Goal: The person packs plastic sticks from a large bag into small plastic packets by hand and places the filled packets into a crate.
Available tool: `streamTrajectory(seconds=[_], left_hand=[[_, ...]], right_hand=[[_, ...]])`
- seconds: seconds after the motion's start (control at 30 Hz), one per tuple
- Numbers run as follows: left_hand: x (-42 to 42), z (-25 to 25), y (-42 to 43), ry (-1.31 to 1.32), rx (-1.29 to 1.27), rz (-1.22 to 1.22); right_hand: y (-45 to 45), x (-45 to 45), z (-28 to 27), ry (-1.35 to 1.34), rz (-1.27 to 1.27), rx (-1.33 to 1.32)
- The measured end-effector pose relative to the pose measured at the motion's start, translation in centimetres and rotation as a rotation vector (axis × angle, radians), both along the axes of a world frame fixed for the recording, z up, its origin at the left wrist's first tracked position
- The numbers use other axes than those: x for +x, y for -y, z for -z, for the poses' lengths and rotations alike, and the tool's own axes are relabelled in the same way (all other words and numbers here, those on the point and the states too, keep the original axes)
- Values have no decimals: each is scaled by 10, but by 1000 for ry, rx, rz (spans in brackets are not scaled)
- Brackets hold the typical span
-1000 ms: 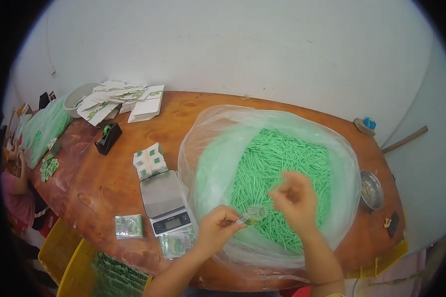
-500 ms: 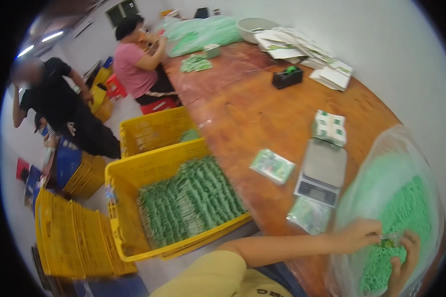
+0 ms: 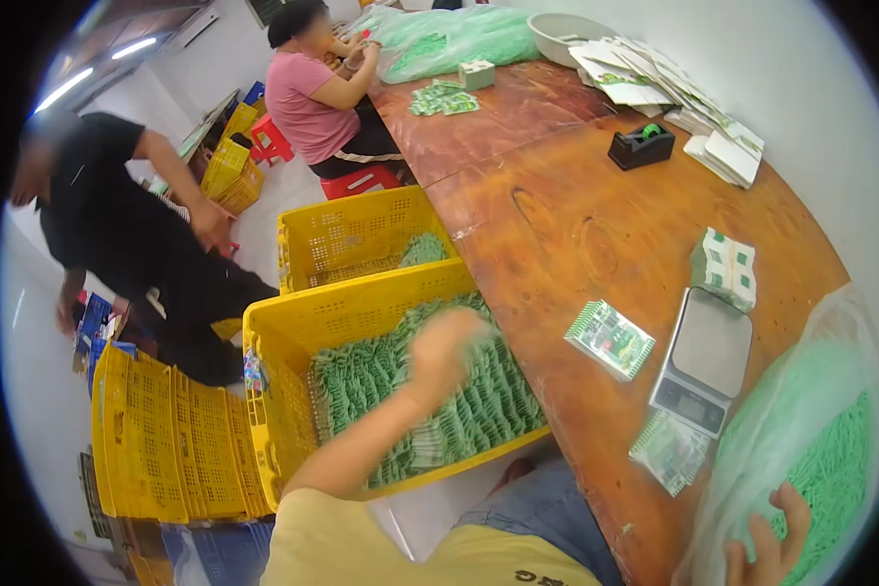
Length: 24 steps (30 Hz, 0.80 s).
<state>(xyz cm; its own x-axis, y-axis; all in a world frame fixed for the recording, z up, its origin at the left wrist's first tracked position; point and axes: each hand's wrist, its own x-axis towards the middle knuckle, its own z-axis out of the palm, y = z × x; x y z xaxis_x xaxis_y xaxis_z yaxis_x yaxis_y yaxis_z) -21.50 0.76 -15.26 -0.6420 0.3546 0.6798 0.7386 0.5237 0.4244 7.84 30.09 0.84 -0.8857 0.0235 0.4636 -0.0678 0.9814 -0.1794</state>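
My left hand (image 3: 446,354) is over a yellow plastic crate (image 3: 264,391) packed with rows of small green-and-white packets (image 3: 474,410). Motion smears its fingers, so whether anything is in them does not show. At the lower right, my right hand (image 3: 779,542) has its fingers apart by a clear plastic bag (image 3: 752,425) of thin green strands or sticks (image 3: 830,488); nothing shows in it. Between the hands on the table lie a digital scale (image 3: 705,356), a packet bundle (image 3: 610,339) and more packets (image 3: 670,451) at the scale's near end.
Behind the scale stands a banded stack of printed cards (image 3: 725,269). A tape dispenser (image 3: 642,146), flat white packaging (image 3: 654,83) and a basin (image 3: 562,39) sit farther back. A second yellow crate (image 3: 352,234) adjoins the first. One person sits at the table; another stands at left.
My left hand has moved left from the green bag to over the crate. My right hand has lowered and its fingers have spread. The standing person leans forward, and the view has shifted.
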Motion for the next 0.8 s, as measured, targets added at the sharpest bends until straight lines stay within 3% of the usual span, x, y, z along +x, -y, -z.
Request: streamTrajectory(seconds=[0.07,0.13,0.17,0.2,0.23,0.27,0.3,0.33,0.4,0.43,0.47,0.5,0.57,0.6,0.63,0.7,0.73,0.8], left_hand=[[-44,59,59,199,152,-338],[-68,144,109,442,88,-693],[-63,189,125,497,119,-762],[-73,247,169,873,-71,-677],[-45,228,155,807,-157,-669],[-56,262,174,827,-456,-672],[-50,266,177,856,-263,-562],[-37,241,149,1076,327,-567],[-34,238,136,1202,483,-428],[-35,246,126,1086,390,-583],[-36,253,118,979,294,-745],[-46,270,142,1014,72,-735],[-66,303,166,917,-21,-778],[-79,319,177,873,-60,-809],[-98,325,196,830,-278,-920],[-93,293,192,681,-122,-870],[-91,256,185,673,-160,-770],[-78,192,148,661,27,-654]], right_hand=[[-17,14,21,45,45,-54],[-15,16,30,87,36,-113],[-10,16,30,115,17,-146],[-10,17,28,141,27,-165],[-15,25,31,137,31,-123],[-23,38,34,144,77,-61],[-31,51,27,109,157,-43],[-41,63,17,75,230,-17],[-62,87,3,-251,543,-251],[-79,98,5,-466,610,-547],[-96,92,7,-494,730,-489],[-118,87,14,-523,834,-447],[-156,86,32,-124,842,-322],[-165,83,39,-65,869,-294],[-181,76,42,7,888,-264],[-199,55,40,67,873,-264],[-206,43,43,93,868,-277],[-228,20,51,359,1047,-182]])
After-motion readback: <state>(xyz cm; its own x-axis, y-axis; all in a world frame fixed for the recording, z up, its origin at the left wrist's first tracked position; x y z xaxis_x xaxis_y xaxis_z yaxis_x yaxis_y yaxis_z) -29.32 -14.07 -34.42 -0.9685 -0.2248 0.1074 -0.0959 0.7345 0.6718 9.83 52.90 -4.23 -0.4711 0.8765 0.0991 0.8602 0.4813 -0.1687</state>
